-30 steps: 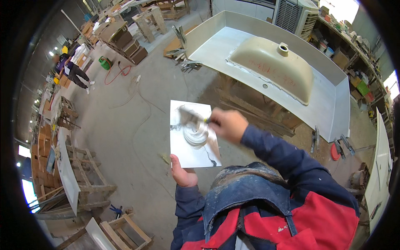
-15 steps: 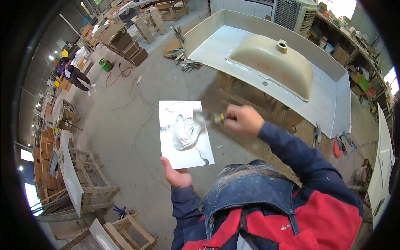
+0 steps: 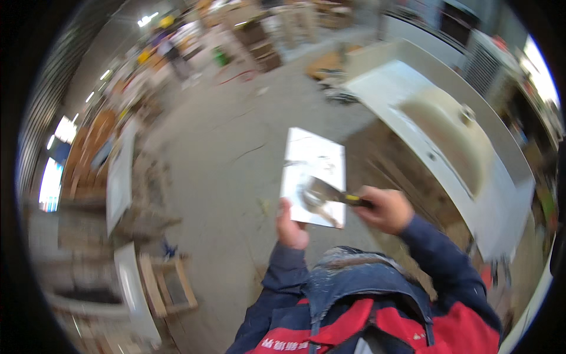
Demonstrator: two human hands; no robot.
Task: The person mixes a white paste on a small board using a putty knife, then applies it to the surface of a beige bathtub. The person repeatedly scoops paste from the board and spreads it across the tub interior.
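My left hand (image 3: 292,227) grips the lower left edge of a white, grey-veined board (image 3: 318,156), its thumb along the side. In my right hand (image 3: 386,209) is a putty knife (image 3: 325,190) with a black and yellow handle. Its broad metal blade lies over the lower half of the board, on or just above the white paste (image 3: 311,203) there. Blur and the blade hide much of the paste, so its extent is unclear. To the right of the board stands a large pale countertop (image 3: 389,85) with an upturned beige basin (image 3: 451,127) on it.
Metal clamps (image 3: 339,93) lie by the countertop's far left corner. Wooden frames (image 3: 168,283) and white panels (image 3: 122,177) stand at left. A person (image 3: 171,53) is far off at upper left, near a green cylinder (image 3: 220,56). An air cooler (image 3: 489,65) stands at upper right.
The view has turned left, so the countertop sits farther right and lower. The putty knife has come from the board's right edge over its lower half. The heap of paste looks smaller.
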